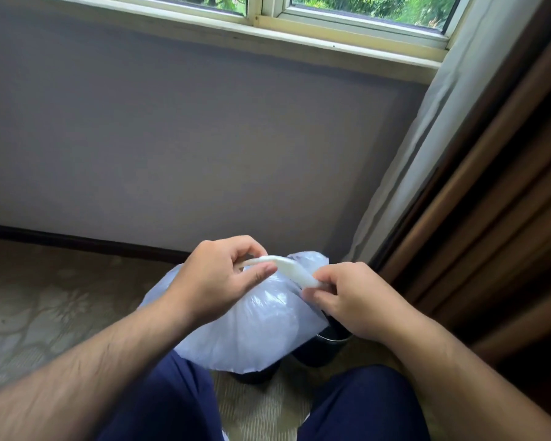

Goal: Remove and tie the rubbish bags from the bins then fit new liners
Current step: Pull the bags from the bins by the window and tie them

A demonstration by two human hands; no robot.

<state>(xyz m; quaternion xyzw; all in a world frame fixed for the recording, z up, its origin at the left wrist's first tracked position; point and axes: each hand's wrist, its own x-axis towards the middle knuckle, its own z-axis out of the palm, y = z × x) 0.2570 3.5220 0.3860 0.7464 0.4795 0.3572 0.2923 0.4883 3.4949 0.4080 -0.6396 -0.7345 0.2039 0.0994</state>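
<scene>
Grey wall fills the background beneath a cream-framed window, with a dark skirting board along its foot and patterned carpet below. A brown curtain with a pale lining hangs at the right.

Both forearms reach forward from the lower corners, bare, above knees in navy trousers. The left hand is seen from the back, its fingers curled over one end of the bag's twisted neck and its thumb stretched out to the right beneath it. The right hand, slightly lower and nearer the curtain, pinches the other end between thumb and curled fingertips, knuckles up.

That twisted neck is a tight white rope of plastic. Its long axis runs left to right between the two hands, arching a little and sloping down toward the right hand.

The rubbish bag, pale and translucent, bulges below and between the hands, just in front of the knees, with a loose flap of plastic sticking up behind the neck. A dark bin with a shiny rim shows just right of the bag, under the right wrist. Another dark shape sits under the bag's lower edge; what it is cannot be told.
</scene>
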